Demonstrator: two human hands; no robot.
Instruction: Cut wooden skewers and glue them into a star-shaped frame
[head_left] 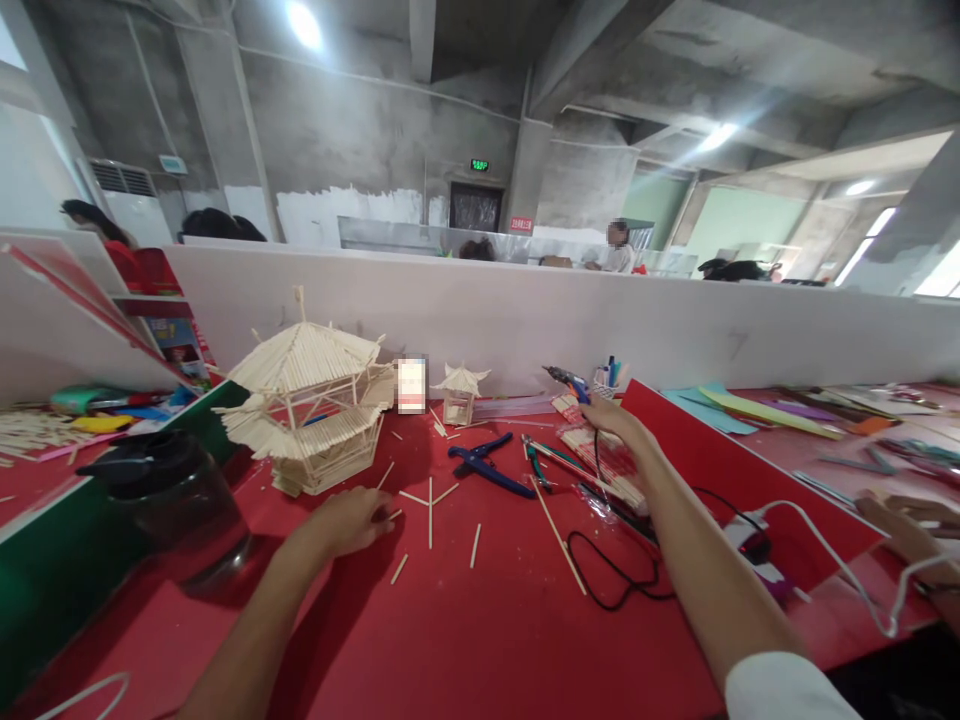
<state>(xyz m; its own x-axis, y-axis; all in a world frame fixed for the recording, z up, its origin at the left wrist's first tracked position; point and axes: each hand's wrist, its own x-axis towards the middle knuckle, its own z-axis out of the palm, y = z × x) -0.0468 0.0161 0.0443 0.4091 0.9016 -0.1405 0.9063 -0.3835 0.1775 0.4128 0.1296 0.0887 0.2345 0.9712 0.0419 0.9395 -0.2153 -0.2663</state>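
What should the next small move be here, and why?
Probably bring the glue gun over to the three wooden sticks laid in a fork: the right hand holds the gun, its nozzle is apart from them, and the left hand is beside them.

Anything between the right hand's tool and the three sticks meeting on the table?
Yes: a blue cutter lies on the red table between the tool in the right hand and the three sticks. It lies low, so the tool could probably pass above.
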